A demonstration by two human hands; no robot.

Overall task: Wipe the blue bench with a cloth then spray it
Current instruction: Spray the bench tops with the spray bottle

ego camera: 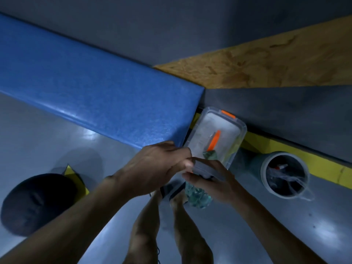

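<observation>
The blue bench (91,96) runs from the far left to the middle of the view, its top bare. Just off its right end, my right hand (213,180) grips a clear spray bottle (198,197) by its grey head (204,168). My left hand (152,168) reaches across, its fingers curled at that grey head. I cannot make out a cloth for certain. A dark green bundle (209,154) lies in the clear box behind my hands.
A clear plastic box (215,134) with orange clips sits on the floor at the bench's end. A grey bin (283,174) with a plastic liner stands to the right, below a yellow-edged ledge (314,161). A dark round stool (38,202) is at the left. My legs are below.
</observation>
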